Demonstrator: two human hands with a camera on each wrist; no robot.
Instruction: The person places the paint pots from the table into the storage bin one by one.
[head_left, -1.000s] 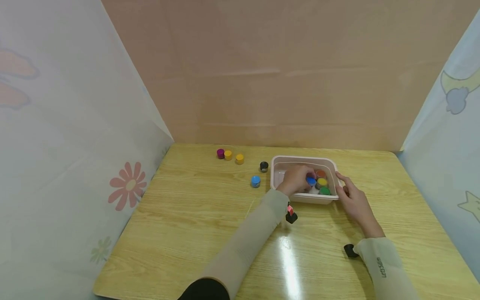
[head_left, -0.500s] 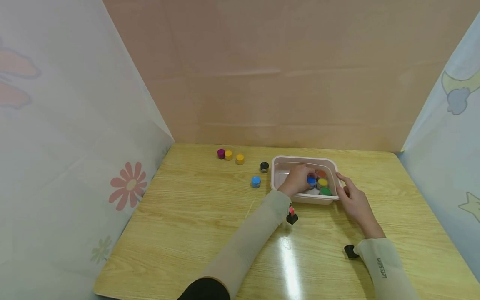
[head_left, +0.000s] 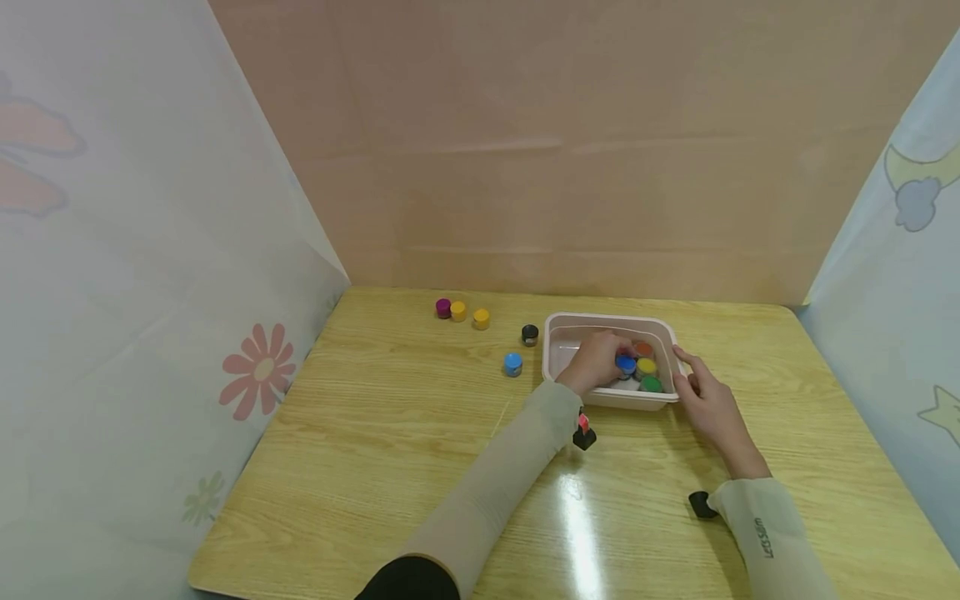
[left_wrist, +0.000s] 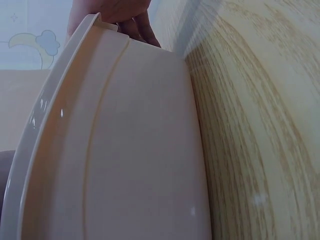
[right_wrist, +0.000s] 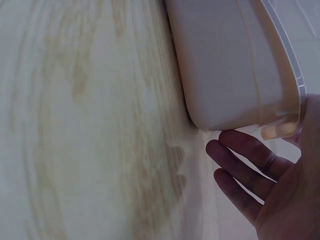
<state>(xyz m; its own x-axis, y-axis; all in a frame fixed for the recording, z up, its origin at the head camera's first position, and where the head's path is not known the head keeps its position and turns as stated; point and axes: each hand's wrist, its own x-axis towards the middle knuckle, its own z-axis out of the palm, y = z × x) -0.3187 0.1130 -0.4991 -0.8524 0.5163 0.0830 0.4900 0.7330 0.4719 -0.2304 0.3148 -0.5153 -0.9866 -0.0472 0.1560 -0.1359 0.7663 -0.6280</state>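
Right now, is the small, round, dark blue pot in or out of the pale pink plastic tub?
In: the left hand holds the dark blue pot inside the tub, beside the yellow-lidded pot.

Patterned sheets and a brown backdrop screen the table like a booth

**Legible text: one item, right sleeve**

Head view: dark lettering, reads approx. "LetsSlim", on the right sleeve, near the cuff, running lengthwise along the forearm; spacing between the words uncertain. Small pale marks on the sides of the black jar and light blue jar: too small to read.
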